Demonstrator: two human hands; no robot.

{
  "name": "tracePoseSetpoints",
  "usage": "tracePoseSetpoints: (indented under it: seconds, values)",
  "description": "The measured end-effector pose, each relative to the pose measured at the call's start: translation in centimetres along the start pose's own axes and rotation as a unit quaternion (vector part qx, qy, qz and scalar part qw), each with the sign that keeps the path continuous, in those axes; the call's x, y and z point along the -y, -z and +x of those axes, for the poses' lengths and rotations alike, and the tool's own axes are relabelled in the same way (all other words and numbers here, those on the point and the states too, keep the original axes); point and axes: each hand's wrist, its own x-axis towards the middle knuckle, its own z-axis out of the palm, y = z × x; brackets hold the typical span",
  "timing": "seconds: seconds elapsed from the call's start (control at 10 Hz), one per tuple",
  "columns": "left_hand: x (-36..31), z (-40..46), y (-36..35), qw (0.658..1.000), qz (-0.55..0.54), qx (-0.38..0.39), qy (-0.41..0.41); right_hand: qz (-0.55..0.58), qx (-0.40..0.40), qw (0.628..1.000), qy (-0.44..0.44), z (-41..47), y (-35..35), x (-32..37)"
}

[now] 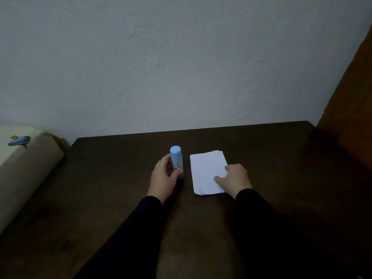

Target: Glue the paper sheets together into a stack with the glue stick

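Head view, only camera. Dark wooden table (261, 208) against a pale wall. Glue stick (176, 161) stands upright just left of the paper sheets (207, 170), close to them but apart; its light blue cap appears on. Left hand (164, 178) has fingers and thumb curled round the lower body of the stick, gripping it where it stands on the table. Right hand (234, 179) lies on the near right corner of the sheets, fingers fairly straight and pressing down, not curled round anything. The sheets lie flat as a small lined pile, with a stray edge showing at the near bottom; how many there are cannot be told. Judgement: task at its start. No glue visibly applied and cap not removed; uncapping, spreading glue and pressing each sheet all remain.
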Motion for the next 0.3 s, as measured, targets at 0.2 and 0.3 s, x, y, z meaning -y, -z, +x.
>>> tracePoseSetpoints:
  seconds: [0.2, 0.3]
  values:
    - [0.1, -0.5, 0.2, 1.0, -0.012, -0.005, -0.002, 0.014, 0.014, 1.0, 0.007, -0.1, 0.2, -0.5]
    - [-0.2, -1.3, 0.9, 0.999, -0.025, -0.046, 0.001, 0.057, 0.01, 0.998, 0.005, -0.3, 0.7, -0.6]
